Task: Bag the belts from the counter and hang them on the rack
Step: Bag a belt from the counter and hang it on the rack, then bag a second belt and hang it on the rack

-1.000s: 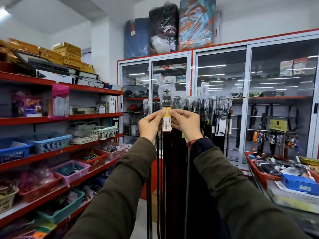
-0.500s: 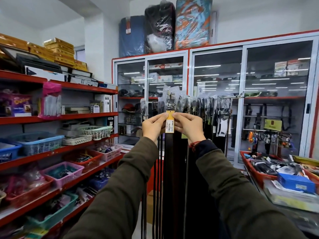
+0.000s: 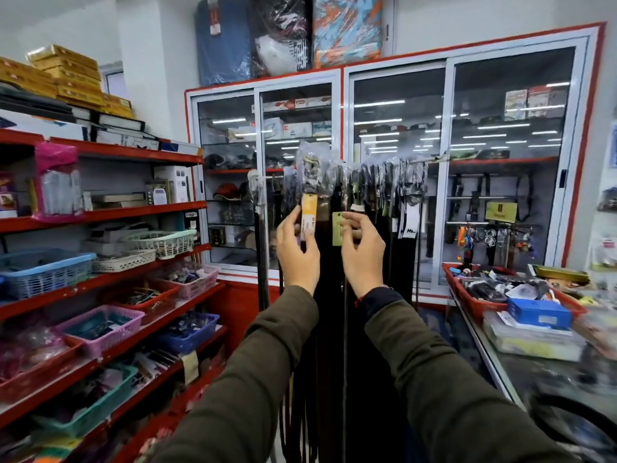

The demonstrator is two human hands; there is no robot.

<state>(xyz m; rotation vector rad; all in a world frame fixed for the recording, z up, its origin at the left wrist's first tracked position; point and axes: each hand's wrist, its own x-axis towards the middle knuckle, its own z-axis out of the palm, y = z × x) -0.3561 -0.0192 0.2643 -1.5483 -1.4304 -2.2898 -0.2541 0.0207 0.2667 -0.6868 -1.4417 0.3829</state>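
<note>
Many dark belts (image 3: 329, 295) in clear plastic sleeves hang in a row from a horizontal rack bar (image 3: 430, 159) in front of me. The front bagged belt (image 3: 314, 172) carries a yellow price tag (image 3: 307, 217). My left hand (image 3: 297, 252) touches that tag's left edge with thumb and fingers. My right hand (image 3: 362, 250) pinches a green tag (image 3: 338, 228) on the neighbouring belt. Both olive sleeves reach up from below.
Red shelves (image 3: 133, 212) with plastic baskets line the left. A glass-door cabinet (image 3: 397, 162) stands behind the rack. At the right, a glass counter (image 3: 534, 372) holds a red tray (image 3: 480, 307), a blue box (image 3: 539, 312) and packets.
My hands have parted: before, both pinched the yellow tag together; now the right hand has shifted right onto a green tag and the left stays at the yellow one. The view has moved closer.
</note>
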